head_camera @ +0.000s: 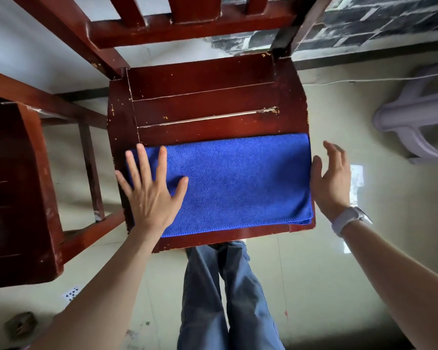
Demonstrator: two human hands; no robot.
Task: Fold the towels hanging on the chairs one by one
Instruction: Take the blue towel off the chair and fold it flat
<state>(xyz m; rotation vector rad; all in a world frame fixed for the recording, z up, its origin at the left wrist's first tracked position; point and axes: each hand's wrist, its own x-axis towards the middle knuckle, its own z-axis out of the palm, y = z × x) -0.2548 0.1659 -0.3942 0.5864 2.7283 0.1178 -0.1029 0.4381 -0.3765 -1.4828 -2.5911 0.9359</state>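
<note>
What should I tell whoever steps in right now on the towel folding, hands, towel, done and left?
Left hand: open, flat, fingers spread on the left end of the blue towel.
Right hand: open, at the towel's right edge by the seat corner; holds nothing.
Towel: lies as a flat folded rectangle on the front of the wooden chair seat.
Done: at least one fold, layers show at the right edge.
Left: probably one more fold. No other towel is in view; a second chair stands to the left.
</note>
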